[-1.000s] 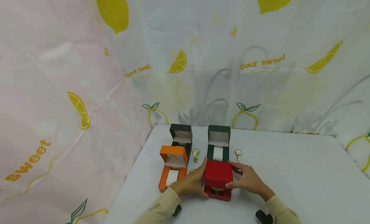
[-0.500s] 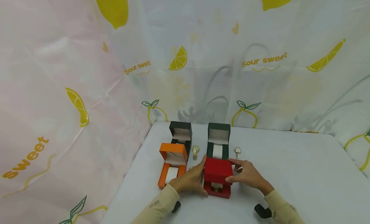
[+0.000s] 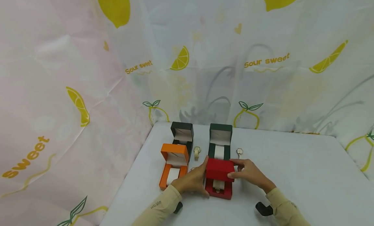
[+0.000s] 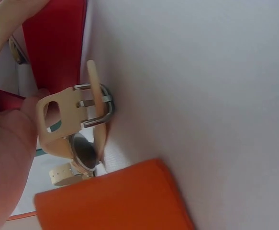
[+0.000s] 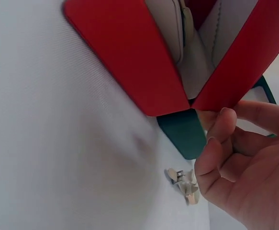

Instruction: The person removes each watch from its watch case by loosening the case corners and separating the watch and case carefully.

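Note:
A red watch box (image 3: 220, 169) stands partly open between both hands. Inside, a watch (image 3: 218, 186) sits on the pale cushion. My left hand (image 3: 194, 181) grips the box's left side, thumb low at the front corner and fingers toward the back. With thumb in front and fingers behind, my right hand (image 3: 251, 172) holds the raised lid at its right side; in the right wrist view the lid (image 5: 249, 57) tilts away from the base (image 5: 134, 52). Close by my left hand lies a beige-strapped watch (image 4: 65, 115) with a metal buckle, mostly hidden in the head view.
An open orange box (image 3: 175, 149) stands left of my left hand, with a black box (image 3: 181, 127) behind it. An open dark green box (image 3: 221, 130) is behind the red one. Loose watches lie at the black box's right (image 3: 196, 152) and the green box's right (image 3: 239, 153).
The red lid has tipped further back, so more of the cushion and watch inside shows. My right hand has risen slightly with the lid; the left has stayed at the box's side.

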